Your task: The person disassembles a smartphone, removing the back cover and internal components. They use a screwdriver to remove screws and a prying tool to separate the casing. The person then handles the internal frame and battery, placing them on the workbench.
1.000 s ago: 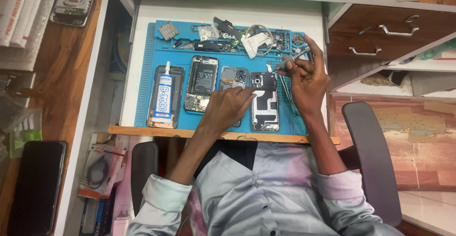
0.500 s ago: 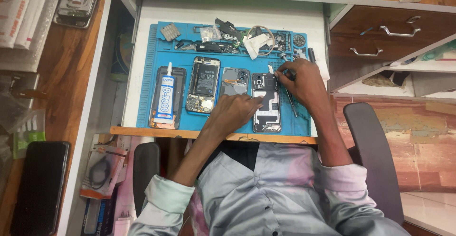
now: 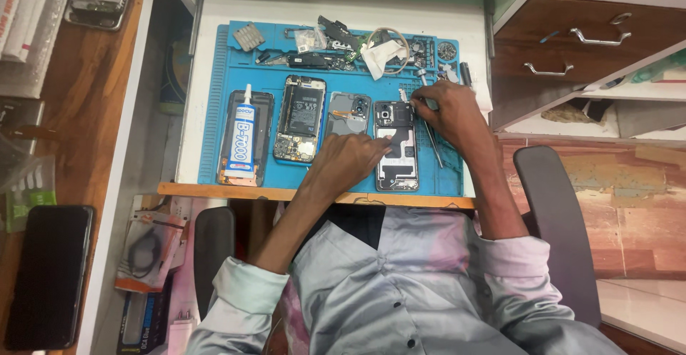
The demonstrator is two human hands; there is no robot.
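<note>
Far out from my left hand, a glue tube (image 3: 245, 137) lies along a dark phone back (image 3: 246, 140) on the blue mat (image 3: 214, 112), parked out of the work. Nearer that hand sit 2 more pieces: an opened phone (image 3: 300, 120) with its battery showing, and a grey back cover (image 3: 348, 114) just beside my knuckles. My left hand (image 3: 350, 162) lies flat-fingered, fingertips pressed on the middle of the stripped phone (image 3: 395, 162), I judge to keep it from sliding. That phone lies between my 2 hands. My right hand (image 3: 450, 115) is pinched on a thin tool (image 3: 411, 101) whose tip meets the phone's top corner by the camera. Beyond it, loose parts and a white cloth (image 3: 379, 53) crowd the mat's far edge, within easy reach.
</note>
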